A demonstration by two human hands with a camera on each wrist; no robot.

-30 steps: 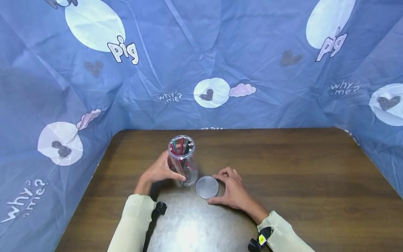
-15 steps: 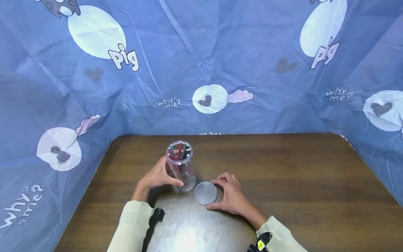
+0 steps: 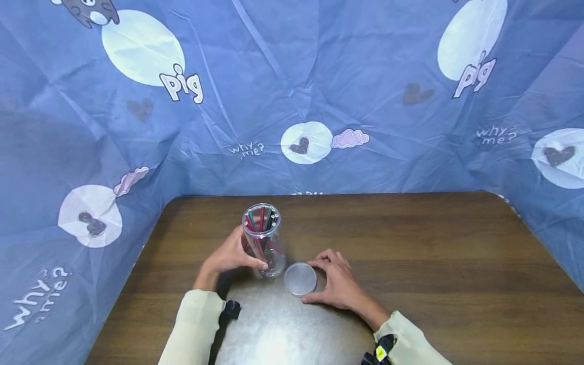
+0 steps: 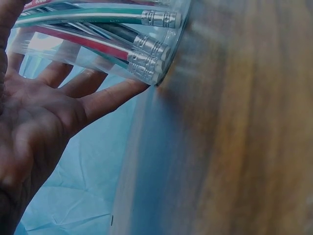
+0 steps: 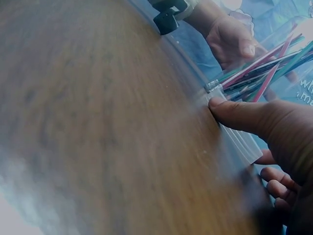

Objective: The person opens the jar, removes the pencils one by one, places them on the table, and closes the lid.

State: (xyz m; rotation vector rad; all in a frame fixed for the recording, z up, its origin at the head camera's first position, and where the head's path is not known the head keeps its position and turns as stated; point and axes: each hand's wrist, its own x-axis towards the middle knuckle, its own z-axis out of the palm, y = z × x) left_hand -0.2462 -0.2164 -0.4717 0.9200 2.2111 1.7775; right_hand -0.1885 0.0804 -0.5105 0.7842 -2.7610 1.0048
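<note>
A tall clear plastic jar (image 3: pixel 276 259) stands upright on the table, with several pencils (image 3: pixel 262 219) inside, red, green and black. My left hand (image 3: pixel 229 253) grips the jar from its left side, thumb across the front. In the left wrist view the fingers wrap behind the clear wall, and eraser-tipped pencils (image 4: pixel 98 17) point toward the jar's rim. To the right of the jar, a round translucent lid (image 3: pixel 300 280) lies flat on the table. My right hand (image 3: pixel 335 284) holds the lid's edge between thumb and fingers. The right wrist view shows the lid's ridged side (image 5: pixel 240 141).
The brown wooden table (image 3: pixel 410 253) extends to the right and behind the hands. A bright glare (image 3: pixel 274 339) lies on its near part. Blue printed fabric (image 3: pixel 255 91) hangs behind the table and along both sides.
The head view has tilted slightly, so the scene sits a little lower in it. Both hands, the jar and the lid keep their places on the table.
</note>
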